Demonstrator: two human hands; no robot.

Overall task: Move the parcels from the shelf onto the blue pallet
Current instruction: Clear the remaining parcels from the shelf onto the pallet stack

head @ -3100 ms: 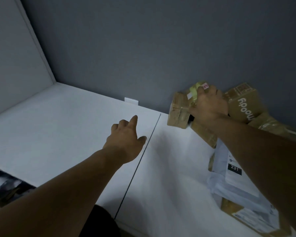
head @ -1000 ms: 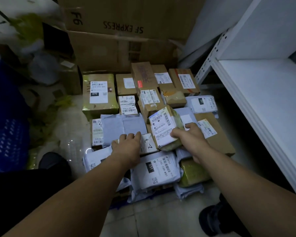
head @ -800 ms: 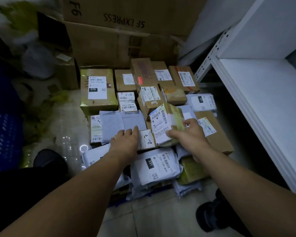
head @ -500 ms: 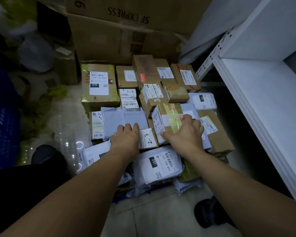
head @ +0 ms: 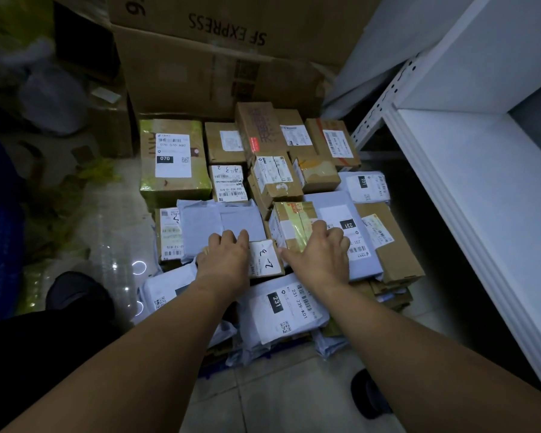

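Taped parcel atop pile beside white shelf, right fingers gripping; left fingers flat.

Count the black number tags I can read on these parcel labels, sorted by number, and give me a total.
070 tag: 1
231 tags: 3
Total: 4 readable tags; the arms and stacked parcels may hide others.
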